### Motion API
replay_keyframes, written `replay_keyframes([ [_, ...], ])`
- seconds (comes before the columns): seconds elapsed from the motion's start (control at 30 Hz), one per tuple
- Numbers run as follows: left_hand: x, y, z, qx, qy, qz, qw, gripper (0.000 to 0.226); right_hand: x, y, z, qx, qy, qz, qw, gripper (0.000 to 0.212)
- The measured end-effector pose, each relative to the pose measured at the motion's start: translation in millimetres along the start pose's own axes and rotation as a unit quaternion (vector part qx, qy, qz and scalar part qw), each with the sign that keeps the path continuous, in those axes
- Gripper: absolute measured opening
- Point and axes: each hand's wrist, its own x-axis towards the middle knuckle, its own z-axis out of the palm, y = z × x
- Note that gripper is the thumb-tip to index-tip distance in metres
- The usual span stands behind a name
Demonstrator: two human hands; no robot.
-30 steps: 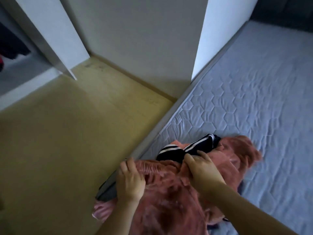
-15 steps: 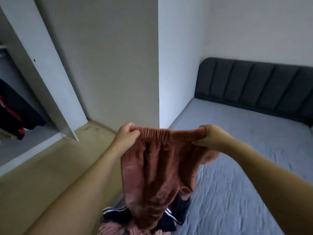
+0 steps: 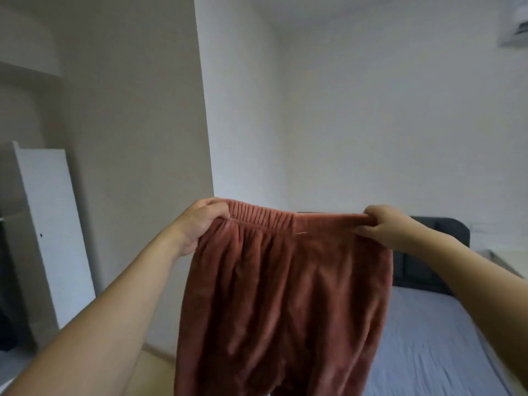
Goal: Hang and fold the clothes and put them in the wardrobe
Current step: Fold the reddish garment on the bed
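Observation:
Fuzzy rust-pink trousers (image 3: pixel 283 304) with an elastic waistband hang in the air in front of me, spread flat. My left hand (image 3: pixel 200 224) grips the left end of the waistband. My right hand (image 3: pixel 383 227) pinches the right end, and the band is stretched level between them. The legs drop out of view at the bottom edge. The pile of other clothes is hidden behind the trousers.
The bed (image 3: pixel 428 352) with a grey-blue sheet and dark padded headboard (image 3: pixel 428 270) lies at the right. A white wardrobe door (image 3: pixel 54 232) stands open at the left, beside the dark wardrobe interior (image 3: pixel 11 281). A wall corner (image 3: pixel 205 124) rises ahead.
Both hands have lifted the trousers off the pile on the bed, raised them higher and pulled the waistband wider. My view has tilted up from the bed to the wall.

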Motion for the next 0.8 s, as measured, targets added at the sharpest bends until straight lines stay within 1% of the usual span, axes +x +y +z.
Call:
replay_keyframes([
  [0.03,0,9,15,-0.006,-0.014,0.008,1.0,0.028,-5,18,-11,0.002,0.001,0.016,1.0,0.024],
  [0.07,-1,16,30,-0.008,-0.027,0.013,1.0,0.03,-12,35,-21,0.028,-0.001,0.042,0.999,0.027],
  [0.1,-2,21,44,-0.003,-0.036,0.015,0.999,0.031,-20,50,-30,0.089,-0.008,0.068,0.994,0.028],
  [0.13,-4,25,58,0.006,-0.041,0.015,0.999,0.032,-27,63,-38,0.171,-0.021,0.089,0.981,0.029],
  [0.2,-5,29,82,0.022,-0.017,0.014,1.0,0.032,-38,82,-52,0.322,-0.052,0.109,0.939,0.028],
  [0.3,-6,31,114,-0.001,0.089,-0.015,0.996,0.011,-48,91,-70,0.491,-0.068,0.104,0.862,0.021],
  [0.33,-6,32,124,-0.02,0.129,-0.03,0.991,0.009,-50,91,-75,0.518,-0.067,0.094,0.848,0.022],
  [0.37,-7,36,133,-0.042,0.16,-0.042,0.985,0.007,-53,89,-79,0.531,-0.065,0.079,0.841,0.026],
  [0.43,-10,49,150,-0.086,0.191,-0.049,0.977,0.005,-59,89,-91,0.551,-0.059,0.046,0.831,0.031],
  [0.47,-12,57,158,-0.101,0.186,-0.045,0.976,0.005,-62,90,-96,0.568,-0.057,0.032,0.82,0.033],
  [0.53,-18,77,175,-0.112,0.133,-0.018,0.985,0.009,-70,93,-108,0.594,-0.063,0.008,0.802,0.036],
  [0.57,-22,89,185,-0.104,0.098,0.001,0.99,0.011,-74,93,-114,0.593,-0.07,-0.003,0.802,0.036],
  [0.6,-27,100,195,-0.087,0.065,0.016,0.994,0.014,-77,93,-118,0.578,-0.079,-0.015,0.812,0.034],
  [0.67,-37,119,218,-0.049,0.019,0.038,0.998,0.017,-84,89,-125,0.51,-0.079,-0.046,0.856,0.028],
  [0.73,-47,131,241,-0.031,0.009,0.046,0.998,0.019,-92,84,-130,0.416,-0.046,-0.078,0.905,0.027],
  [0.8,-52,139,257,-0.034,0.014,0.04,0.999,0.024,-101,82,-134,0.33,-0.016,-0.107,0.938,0.021],
])
